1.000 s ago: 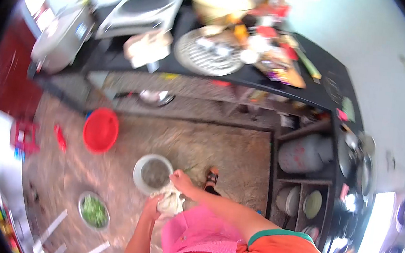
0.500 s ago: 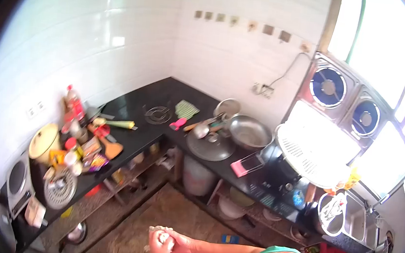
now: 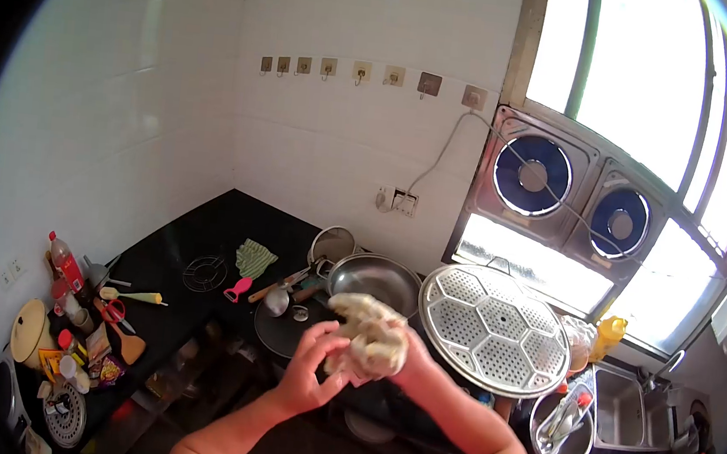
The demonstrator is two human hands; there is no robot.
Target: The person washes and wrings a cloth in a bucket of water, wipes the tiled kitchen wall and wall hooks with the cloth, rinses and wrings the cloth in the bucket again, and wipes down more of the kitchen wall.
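Observation:
A pale cream, soft lumpy piece (image 3: pixel 371 333), with uneven folds, is held up in front of my chest; I cannot tell whether it is dough or cloth. From its left side my left hand (image 3: pixel 312 367) grips the edge, fingers curled and thumb below. My right hand (image 3: pixel 407 361) supports it from the right, its fingers mostly hidden by the piece. Behind it on the black counter lie a dark pan lid (image 3: pixel 275 328), a metal ladle (image 3: pixel 276 303) and a steel wok (image 3: pixel 374 282).
A round perforated steamer tray (image 3: pixel 494 327) stands right of my hands. Farther right are a bowl of utensils (image 3: pixel 563 430) and a sink (image 3: pixel 620 409). Bottles and packets, with a red-labelled bottle (image 3: pixel 68 262) among them, crowd the left counter. A striped cloth (image 3: pixel 254 258) lies near the corner.
Both hands have risen from low over the floor to counter height. The pale piece, mostly covered by my hands before, now shows larger and spread out. My view has tilted up and turned right.

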